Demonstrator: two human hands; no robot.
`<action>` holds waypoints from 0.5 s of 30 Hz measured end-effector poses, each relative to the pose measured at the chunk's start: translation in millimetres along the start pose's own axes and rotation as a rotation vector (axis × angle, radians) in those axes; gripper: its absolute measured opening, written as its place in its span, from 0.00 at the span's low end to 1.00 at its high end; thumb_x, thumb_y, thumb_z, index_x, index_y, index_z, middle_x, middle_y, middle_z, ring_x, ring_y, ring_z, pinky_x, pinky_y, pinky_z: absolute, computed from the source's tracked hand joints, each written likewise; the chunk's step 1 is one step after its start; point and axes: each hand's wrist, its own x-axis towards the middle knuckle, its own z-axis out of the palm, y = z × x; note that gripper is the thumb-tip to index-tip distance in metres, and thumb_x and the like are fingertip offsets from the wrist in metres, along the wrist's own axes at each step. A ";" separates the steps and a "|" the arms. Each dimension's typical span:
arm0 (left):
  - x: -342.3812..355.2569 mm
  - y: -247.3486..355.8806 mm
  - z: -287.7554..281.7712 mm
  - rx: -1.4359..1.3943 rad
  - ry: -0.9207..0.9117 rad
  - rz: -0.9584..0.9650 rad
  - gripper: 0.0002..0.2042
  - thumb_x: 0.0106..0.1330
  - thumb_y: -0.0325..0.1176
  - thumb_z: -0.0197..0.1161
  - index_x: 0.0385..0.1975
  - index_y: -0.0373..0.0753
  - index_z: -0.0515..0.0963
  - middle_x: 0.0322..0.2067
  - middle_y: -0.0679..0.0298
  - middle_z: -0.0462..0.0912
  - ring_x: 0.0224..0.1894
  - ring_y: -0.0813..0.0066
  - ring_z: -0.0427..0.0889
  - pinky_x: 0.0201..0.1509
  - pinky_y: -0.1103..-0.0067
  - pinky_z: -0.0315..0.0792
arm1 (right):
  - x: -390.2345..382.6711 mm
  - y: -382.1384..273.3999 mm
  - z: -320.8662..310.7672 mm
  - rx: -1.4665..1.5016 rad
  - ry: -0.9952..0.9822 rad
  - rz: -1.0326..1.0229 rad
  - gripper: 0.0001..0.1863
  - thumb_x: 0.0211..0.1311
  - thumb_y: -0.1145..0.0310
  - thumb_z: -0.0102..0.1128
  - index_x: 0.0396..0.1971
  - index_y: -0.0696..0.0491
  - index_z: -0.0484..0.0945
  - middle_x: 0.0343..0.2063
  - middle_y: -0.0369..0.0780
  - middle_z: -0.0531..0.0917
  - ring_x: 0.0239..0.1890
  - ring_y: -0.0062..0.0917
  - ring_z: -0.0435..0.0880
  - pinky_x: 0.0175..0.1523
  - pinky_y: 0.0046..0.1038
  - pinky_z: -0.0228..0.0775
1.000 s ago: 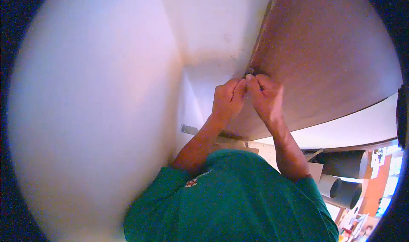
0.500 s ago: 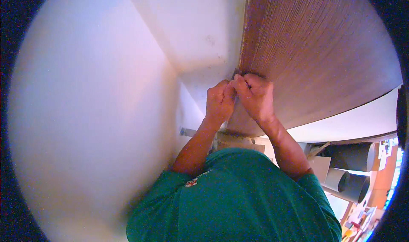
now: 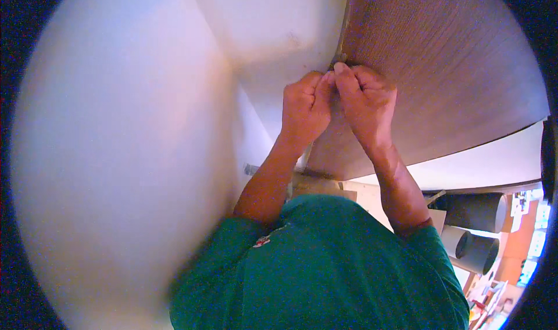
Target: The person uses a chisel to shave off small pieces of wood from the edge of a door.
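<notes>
A brown wood-grain panel (image 3: 447,74) stretches across the upper right, its left edge meeting a pale surface (image 3: 267,16). At that edge my left hand (image 3: 305,106) is closed, thumb and fingers pinched together. Right beside it, their fingertips almost touching, my right hand (image 3: 367,100) is also closed, with its thumb pointing up along the panel's edge. A small dark patch shows by the fingertips. Whatever the fingers pinch, if anything, is hidden by the hands.
A large white surface (image 3: 128,132) fills the left side, close to my left arm. Several dark and pale rolls or cylinders (image 3: 474,212) lie at the lower right, below the panel's curved-looking edge. Behind my arms are light brown boards (image 3: 325,186).
Both hands have moved up along the panel's edge, away from me, and slightly right. They remain closed and close together.
</notes>
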 end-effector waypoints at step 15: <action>-43.9 -39.6 2.5 0.038 -0.044 -0.045 0.16 0.75 0.36 0.50 0.23 0.36 0.70 0.17 0.63 0.74 0.18 0.76 0.71 0.21 0.75 0.66 | -25.3 45.9 3.3 -0.089 -0.167 -0.030 0.17 0.63 0.63 0.61 0.19 0.60 0.78 0.14 0.47 0.78 0.14 0.25 0.74 0.22 0.33 0.67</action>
